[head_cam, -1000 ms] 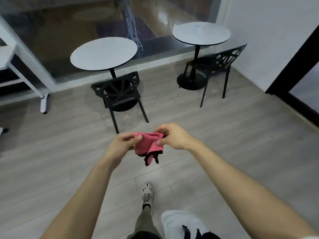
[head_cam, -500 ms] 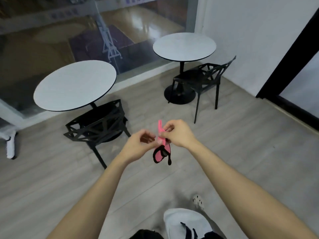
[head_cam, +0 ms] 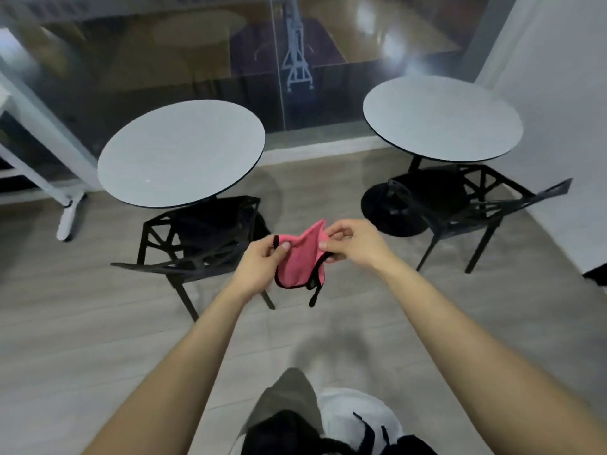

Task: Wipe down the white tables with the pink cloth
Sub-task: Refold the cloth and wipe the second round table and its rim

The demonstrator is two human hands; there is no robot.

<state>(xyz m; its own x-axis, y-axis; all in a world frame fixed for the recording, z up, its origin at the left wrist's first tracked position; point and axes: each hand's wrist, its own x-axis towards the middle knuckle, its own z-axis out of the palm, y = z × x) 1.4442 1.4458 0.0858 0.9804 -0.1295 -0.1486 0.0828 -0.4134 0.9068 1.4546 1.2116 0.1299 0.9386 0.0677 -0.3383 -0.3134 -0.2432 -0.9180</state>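
Two round, smooth white tables, left table point(head_cam: 180, 152) and right table point(head_cam: 441, 118), stand ahead, an angular black chair point(head_cam: 197, 244) beside each. Between them in the air, the left hand point(head_cam: 259, 267) and right hand point(head_cam: 354, 244) pinch a soft pink cloth point(head_cam: 300, 257) edged in black, sagging slackly.

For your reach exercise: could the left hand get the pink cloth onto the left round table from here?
Probably not yet. The left hand and right hand hold the pink cloth short of the left table, with a black chair in between; a step forward seems needed.
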